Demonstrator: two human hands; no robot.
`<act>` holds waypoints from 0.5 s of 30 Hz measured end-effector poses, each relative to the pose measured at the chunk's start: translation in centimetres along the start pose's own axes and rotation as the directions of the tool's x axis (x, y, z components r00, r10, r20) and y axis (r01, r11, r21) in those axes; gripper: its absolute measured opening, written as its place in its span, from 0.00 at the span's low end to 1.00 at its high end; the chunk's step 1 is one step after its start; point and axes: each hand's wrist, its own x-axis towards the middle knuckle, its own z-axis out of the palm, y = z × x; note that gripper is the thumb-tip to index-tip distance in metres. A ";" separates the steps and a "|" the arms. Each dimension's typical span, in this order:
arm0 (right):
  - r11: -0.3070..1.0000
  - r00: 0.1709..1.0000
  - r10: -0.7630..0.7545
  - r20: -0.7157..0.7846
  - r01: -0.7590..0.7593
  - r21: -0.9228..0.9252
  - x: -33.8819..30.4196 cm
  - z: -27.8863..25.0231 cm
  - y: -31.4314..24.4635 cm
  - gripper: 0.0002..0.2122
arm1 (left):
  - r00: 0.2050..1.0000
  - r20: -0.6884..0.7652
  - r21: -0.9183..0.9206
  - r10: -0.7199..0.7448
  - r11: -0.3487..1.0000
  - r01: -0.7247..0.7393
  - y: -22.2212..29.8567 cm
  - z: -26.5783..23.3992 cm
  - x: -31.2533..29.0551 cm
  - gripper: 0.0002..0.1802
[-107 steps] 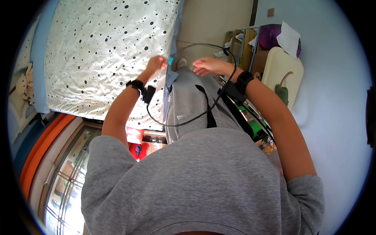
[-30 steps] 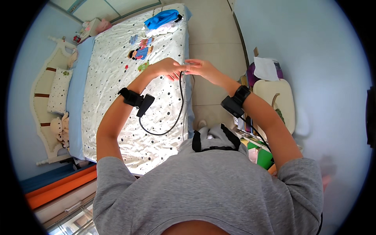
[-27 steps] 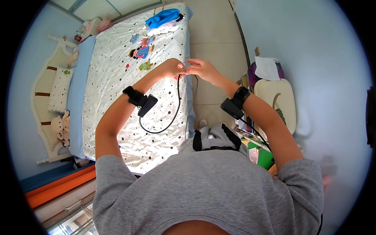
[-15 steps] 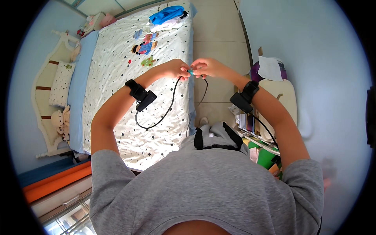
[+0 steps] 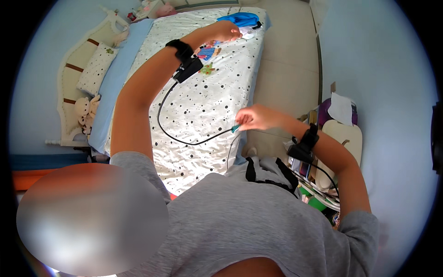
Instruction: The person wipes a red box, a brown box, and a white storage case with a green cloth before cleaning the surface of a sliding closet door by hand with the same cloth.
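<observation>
At the far end of the bed, my left hand (image 5: pixel 226 32) is beside a pile of clothes, with its fingers curled. A bright blue garment (image 5: pixel 241 19) lies just beyond it and a white garment (image 5: pixel 249 34) by its fingertips; what the fingers hold, if anything, is hidden. Over the bed's right edge, my right hand (image 5: pixel 255 117) pinches a small teal cable connector (image 5: pixel 236 129). A black cable (image 5: pixel 188 143) loops from the connector to the black device (image 5: pixel 188 69) strapped on my left wrist. Another black device (image 5: pixel 302 148) sits on my right wrist.
The bed has a white spotted sheet (image 5: pixel 194 108), a pillow (image 5: pixel 96 69) and a plush toy (image 5: pixel 84 110) by the headboard. Tiled floor (image 5: pixel 290 51) runs along its right side. A cream-coloured case (image 5: pixel 349 138) stands by the right wall. A blurred oval covers the lower left.
My left hand has let go of the connector and moved far forward to the clothes. My right hand keeps the connector, now nearer my body. The view has shifted.
</observation>
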 end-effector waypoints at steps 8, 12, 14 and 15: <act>0.987 0.956 -0.138 0.260 0.113 0.111 7.3 7.3 -11.6 0.13 | 0.925 -0.253 0.474 0.283 0.870 -0.136 3.0 1.3 7.7 0.17; 0.816 0.873 -0.314 0.374 0.047 0.576 11.7 9.6 -11.1 0.15 | 0.772 -0.325 0.316 0.546 0.832 -0.456 12.8 3.0 11.8 0.07; 0.744 0.809 -0.396 0.435 0.004 0.668 11.5 11.1 -15.7 0.14 | 0.805 -0.220 0.369 0.550 0.811 -0.454 17.3 3.4 12.6 0.10; 0.750 0.779 -0.402 0.482 -0.022 0.661 11.3 12.2 -17.2 0.14 | 0.783 -0.267 0.330 0.562 0.816 -0.474 18.9 4.3 12.9 0.10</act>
